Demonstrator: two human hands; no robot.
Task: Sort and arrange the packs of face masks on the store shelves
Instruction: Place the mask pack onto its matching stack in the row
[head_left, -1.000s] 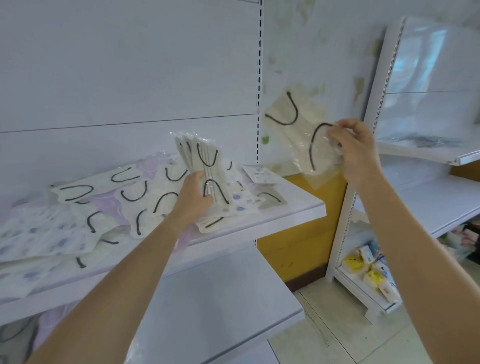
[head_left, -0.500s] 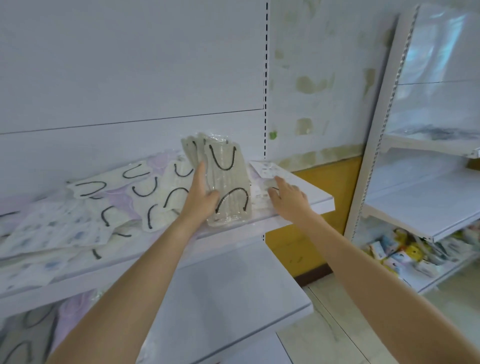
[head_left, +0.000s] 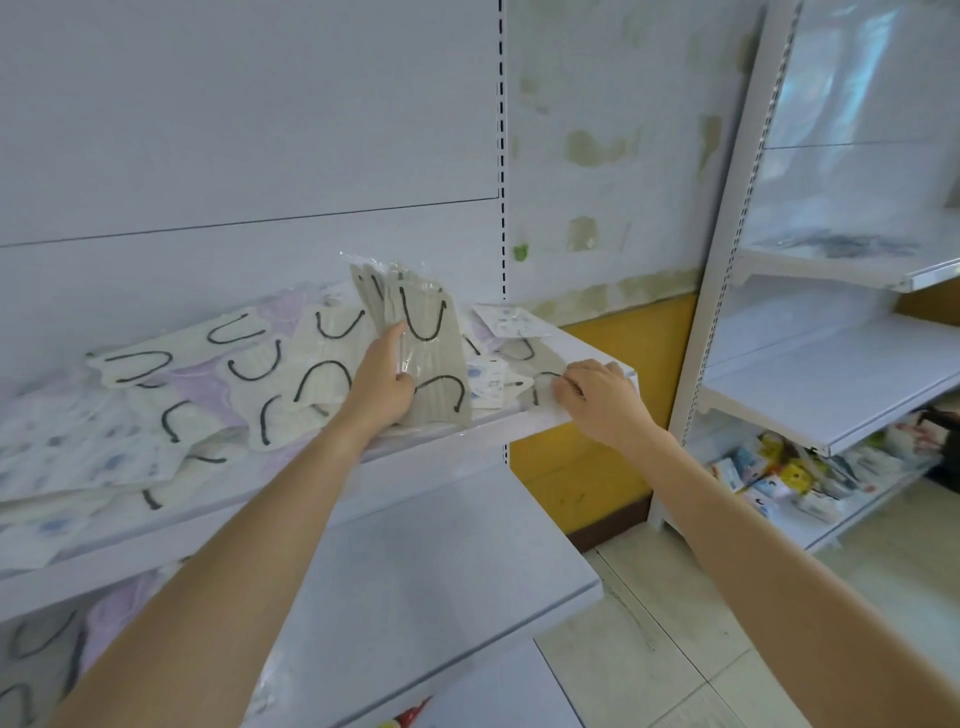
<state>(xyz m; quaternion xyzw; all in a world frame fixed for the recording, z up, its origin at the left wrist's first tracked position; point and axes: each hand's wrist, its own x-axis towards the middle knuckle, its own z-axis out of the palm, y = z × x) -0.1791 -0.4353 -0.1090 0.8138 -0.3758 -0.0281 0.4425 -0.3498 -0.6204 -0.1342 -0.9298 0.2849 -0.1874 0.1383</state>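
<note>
My left hand holds an upright stack of grey mask packs with black ear loops on the white shelf, thumb on the front, fingers behind. My right hand reaches onto the shelf's right end and pinches a flat grey mask pack lying there. Many loose packs, cream with black loops and white with blue print, lie scattered over the shelf to the left. A small printed pack lies at the back right.
A lower shelf sticks out beneath. More mask packs lie at the bottom left. A second white shelving unit stands to the right, with assorted small packages on its bottom shelf. Tiled floor lies between.
A second ago my right hand held a mask pack up in the air; that pack has joined the upright stack. My right hand has come down to the shelf's right end.
</note>
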